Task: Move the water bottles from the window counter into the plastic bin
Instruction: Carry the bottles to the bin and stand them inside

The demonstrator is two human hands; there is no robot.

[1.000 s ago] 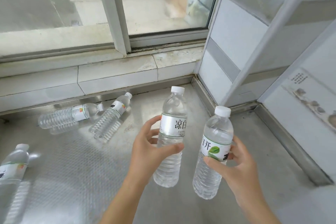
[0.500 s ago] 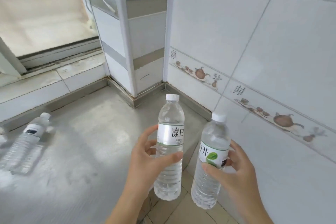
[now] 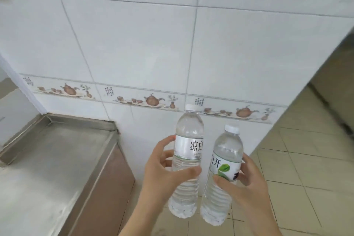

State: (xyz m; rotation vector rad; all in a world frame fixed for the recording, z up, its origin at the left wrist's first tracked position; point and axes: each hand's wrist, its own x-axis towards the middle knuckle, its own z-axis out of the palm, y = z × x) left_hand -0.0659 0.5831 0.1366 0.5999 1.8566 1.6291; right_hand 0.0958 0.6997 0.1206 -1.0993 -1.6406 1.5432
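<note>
Head view is showing two water bottles being carried upright, one in each hand, out past the end of the steel counter (image 3: 47,168). The left hand (image 3: 162,174) is gripping the silver-label bottle (image 3: 186,161) around its middle, thumb wrapping across the front below the label and fingers curling behind, so that grip is clamped on the bottle. The right hand (image 3: 247,182) is holding the leaf-label bottle (image 3: 223,176) the same way, thumb pressing on the lower label, fingers reaching round the far side; its grip is clamped too. Holding each bottle at the waist is likely keeping the weight balanced and the caps up, and taking one per hand is probably halving the trips. The bottles are riding just beside each other, perhaps touching near the middle; that is hard to tell.

Both bottles are hanging over the tiled floor (image 3: 306,168), clear of the counter's right edge, which is dropping away to a brown side panel. The tiled wall (image 3: 153,44) is standing close ahead, ending in a corner at the right where open floor is running on. The plastic bin is not showing anywhere, so the free way seems to be lying rightward round that corner.
</note>
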